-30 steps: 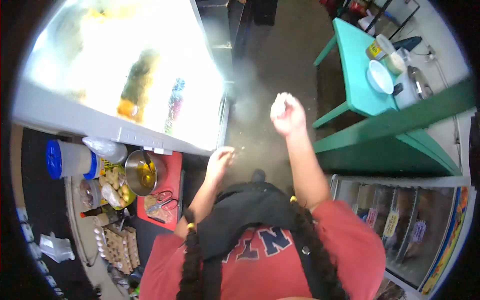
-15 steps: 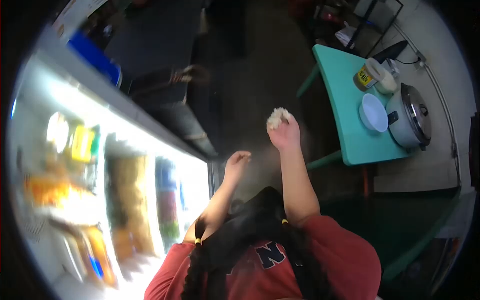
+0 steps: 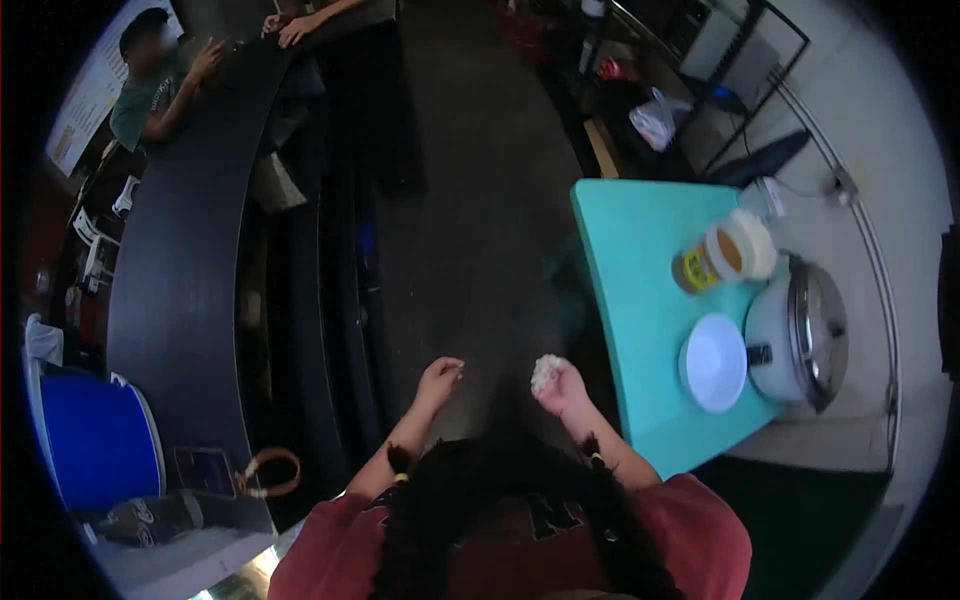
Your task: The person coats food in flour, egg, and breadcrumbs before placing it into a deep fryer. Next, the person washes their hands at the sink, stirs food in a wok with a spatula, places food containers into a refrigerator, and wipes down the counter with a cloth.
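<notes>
My right hand (image 3: 569, 390) is closed around a lumpy white clump (image 3: 546, 371) that looks like cooked rice, held in front of my body. Level with it and apart, my left hand (image 3: 438, 383) has its fingers curled together; whatever is in them, if anything, is too small to make out. To the right of my right hand stands a turquoise table (image 3: 622, 300). On it are a white bowl (image 3: 713, 362), a rice cooker (image 3: 785, 335) with its lid down, and a jar (image 3: 697, 268) with a yellow label.
A long dark counter (image 3: 190, 240) runs along the left, with a blue container (image 3: 100, 440) and a brown looped strap (image 3: 272, 472) near its close end. A person (image 3: 150, 100) is behind the counter, and another person's hands (image 3: 290, 28) rest at its far end. A dark shelf rack (image 3: 690, 90) stands beyond the table.
My view has swung left-to-right away from the lit fridge toward the counter and aisle. My hands now sit lower in view, the right one still holding the white clump. People have come into sight.
</notes>
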Demonstrator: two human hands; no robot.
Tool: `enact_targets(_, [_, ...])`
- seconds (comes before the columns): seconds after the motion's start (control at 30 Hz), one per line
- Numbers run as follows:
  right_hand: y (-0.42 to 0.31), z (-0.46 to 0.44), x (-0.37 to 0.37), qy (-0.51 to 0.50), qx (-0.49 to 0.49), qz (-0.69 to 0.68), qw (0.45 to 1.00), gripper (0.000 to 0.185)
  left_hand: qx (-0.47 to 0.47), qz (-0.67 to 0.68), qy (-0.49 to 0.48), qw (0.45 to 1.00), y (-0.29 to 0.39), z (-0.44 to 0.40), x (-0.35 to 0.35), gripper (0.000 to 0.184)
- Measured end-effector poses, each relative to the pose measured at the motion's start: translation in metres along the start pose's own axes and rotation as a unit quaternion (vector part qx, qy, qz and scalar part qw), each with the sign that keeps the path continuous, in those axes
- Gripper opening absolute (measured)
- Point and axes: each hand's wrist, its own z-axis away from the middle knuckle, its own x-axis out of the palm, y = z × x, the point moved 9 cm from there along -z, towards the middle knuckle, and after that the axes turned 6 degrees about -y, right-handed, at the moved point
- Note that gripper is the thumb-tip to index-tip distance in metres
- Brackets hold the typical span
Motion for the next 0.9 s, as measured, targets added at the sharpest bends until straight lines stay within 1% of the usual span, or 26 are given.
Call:
enact_targets(0.03, [-0.013, -0.013, 0.028, -0.001, 0.023, 0.018, 1.000, 0.019, 0.046, -0.016, 0.003, 0.999, 0.025, -0.022, -0.003, 0.015])
enact_targets(0.07, [-0.034, -0.025, 0.045, 0.069, 0.020, 0.074, 0.995, 0.018, 0.056, -0.011, 0.011, 0.998, 0.042, -0.041, -0.009, 0.015])
enact_targets(0.13, [-0.081, -0.068, 0.082, 0.046, 0.015, 0.092, 0.995, 0.017, 0.036, -0.193, 0.043, 0.980, 0.091, -0.080, -0.020, 0.016])
enact_targets(0.17, [-0.107, -0.091, 0.097, 0.084, 0.004, 0.104, 0.991, 0.016, 0.026, -0.225, 0.049, 0.973, 0.117, -0.099, -0.028, 0.016])
enact_targets(0.2, [-0.129, -0.116, 0.110, 0.084, 0.011, 0.113, 0.990, 0.016, 0.007, -0.255, 0.053, 0.965, 0.133, -0.111, -0.037, 0.017])
enact_targets(0.23, [-0.154, -0.152, 0.133, 0.023, 0.006, 0.105, 0.994, 0.015, 0.111, -0.367, 0.072, 0.921, 0.169, -0.128, -0.044, 0.019])
enact_targets(0.27, [-0.178, -0.185, 0.159, -0.038, 0.000, 0.095, 0.995, 0.015, 0.100, -0.415, 0.058, 0.902, 0.196, -0.145, -0.050, 0.023])
enact_targets(0.3, [-0.201, -0.213, 0.174, 0.025, -0.029, 0.100, 0.994, 0.013, 0.094, -0.434, 0.048, 0.894, 0.211, -0.168, -0.065, 0.024])
enact_targets(0.33, [-0.218, -0.237, 0.192, 0.022, -0.028, 0.105, 0.994, 0.013, 0.090, -0.456, 0.038, 0.885, 0.227, -0.193, -0.080, 0.027])
enact_targets(0.37, [-0.239, -0.264, 0.211, 0.026, -0.048, 0.104, 0.993, 0.012, 0.095, -0.456, 0.043, 0.884, 0.244, -0.222, -0.094, 0.027])
enact_targets(0.4, [-0.257, -0.294, 0.229, 0.031, -0.068, 0.099, 0.992, 0.011, 0.070, -0.425, 0.062, 0.900, 0.253, -0.253, -0.116, 0.027])
enact_targets(0.43, [-0.273, -0.328, 0.247, -0.139, -0.015, 0.080, 0.987, 0.009, 0.042, -0.395, 0.079, 0.914, 0.265, -0.284, -0.137, 0.027])
enact_targets(0.47, [-0.294, -0.352, 0.256, -0.164, -0.007, 0.014, 0.986, 0.010, 0.036, -0.402, 0.076, 0.912, 0.283, -0.314, -0.148, 0.027])
enact_targets(0.5, [-0.316, -0.369, 0.257, -0.052, -0.069, 0.040, 0.995, 0.013, 0.015, -0.425, 0.087, 0.901, 0.305, -0.348, -0.158, 0.026])
enact_targets(0.53, [-0.346, -0.378, 0.265, 0.062, -0.132, 0.070, 0.987, 0.016, 0.000, -0.445, 0.096, 0.891, 0.326, -0.391, -0.165, 0.026])
enact_targets(0.57, [-0.371, -0.397, 0.258, 0.055, -0.124, 0.038, 0.990, 0.013, 0.036, -0.503, 0.078, 0.860, 0.347, -0.435, -0.164, 0.024])
enact_targets(0.6, [-0.399, -0.409, 0.262, 0.066, -0.133, 0.037, 0.988, 0.013, 0.067, -0.544, 0.061, 0.834, 0.359, -0.483, -0.163, 0.022])
enact_targets(0.67, [-0.444, -0.438, 0.272, 0.078, -0.115, 0.036, 0.990, 0.013, 0.111, -0.519, -0.010, 0.848, 0.425, -0.557, -0.128, 0.019])
enact_targets(0.7, [-0.473, -0.450, 0.280, 0.031, -0.135, 0.046, 0.989, 0.015, 0.149, -0.509, -0.030, 0.847, 0.455, -0.592, -0.108, 0.017])
enact_targets(0.73, [-0.503, -0.462, 0.285, 0.022, -0.156, 0.026, 0.987, 0.015, 0.184, -0.500, -0.050, 0.845, 0.484, -0.627, -0.091, 0.016])
enact_targets(0.8, [-0.557, -0.496, 0.308, -0.087, -0.158, -0.022, 0.983, 0.012, 0.209, -0.493, -0.055, 0.843, 0.509, -0.724, -0.076, 0.013])
enact_targets(0.83, [-0.577, -0.518, 0.317, -0.082, -0.157, -0.025, 0.984, 0.012, 0.205, -0.492, -0.057, 0.844, 0.514, -0.769, -0.077, 0.013])
enact_targets(0.87, [-0.609, -0.536, 0.310, 0.027, -0.216, -0.017, 0.976, 0.015, 0.172, -0.501, -0.049, 0.847, 0.515, -0.814, -0.080, 0.015])
enact_targets(0.9, [-0.639, -0.545, 0.302, 0.135, -0.271, -0.010, 0.953, 0.018, 0.141, -0.510, -0.042, 0.848, 0.513, -0.855, -0.081, 0.018])
